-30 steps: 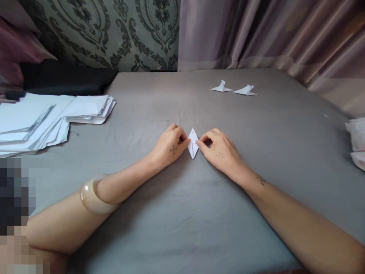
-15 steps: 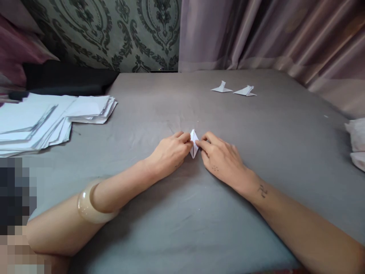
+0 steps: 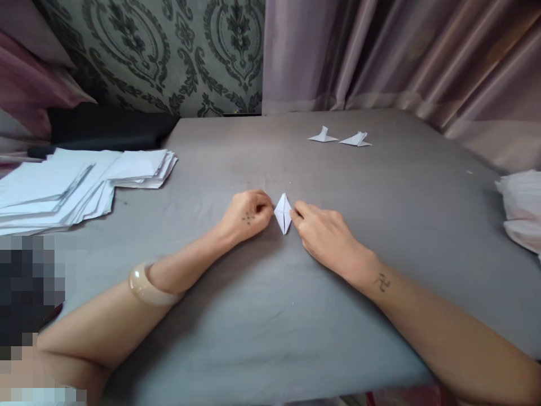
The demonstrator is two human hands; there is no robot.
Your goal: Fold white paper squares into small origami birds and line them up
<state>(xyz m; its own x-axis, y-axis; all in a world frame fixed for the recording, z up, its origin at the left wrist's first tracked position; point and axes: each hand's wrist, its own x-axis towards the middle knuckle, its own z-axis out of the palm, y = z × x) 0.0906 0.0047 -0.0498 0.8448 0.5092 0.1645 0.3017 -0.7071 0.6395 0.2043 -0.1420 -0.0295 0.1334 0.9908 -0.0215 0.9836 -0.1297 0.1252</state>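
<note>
A small white folded paper [image 3: 283, 213], diamond-shaped with a crease down its middle, lies on the grey cloth between my hands. My left hand [image 3: 250, 213] is closed, its thumb and fingertips at the paper's left corner; the curled fingers hide the exact contact. At the right corner, my right hand [image 3: 318, 226] pinches the edge between thumb and forefinger. The diamond's front face, top tip and lower tip with its slit are visible.
Two folded paper figures [image 3: 355, 140] sit near the far edge of the grey-covered table [image 3: 236, 327]. Stacks of white paper [image 3: 46, 189] lie at the left, beside a black item [image 3: 114, 125]. A whitish plastic-like bundle [image 3: 522, 206] is at the right edge.
My left fingers have drawn back from the paper's middle to its left corner, showing more of the diamond. The right fingertips have shifted off its face to the right edge. The view has shifted slightly.
</note>
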